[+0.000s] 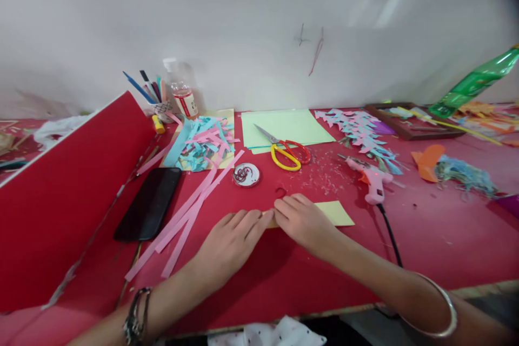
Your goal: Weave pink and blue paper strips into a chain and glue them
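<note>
A small yellow paper sheet [335, 212] lies flat on the red tabletop [425, 238]. My right hand [302, 220] rests on the sheet's left part, fingers together and pressed down on it. My left hand [229, 240] lies just left of it, fingers stretched flat, its tips touching the paper's left edge. Both hands meet over that edge, and the paper under them is hidden.
Long pink paper strips [184, 219] and a black phone [149, 203] lie to the left. Behind are red-and-yellow scissors [287, 152] on green sheets [284, 127], a round tin lid [246, 174], cut blue and pink scraps [203, 143], a pink glue gun [371, 178], a red board [68, 184].
</note>
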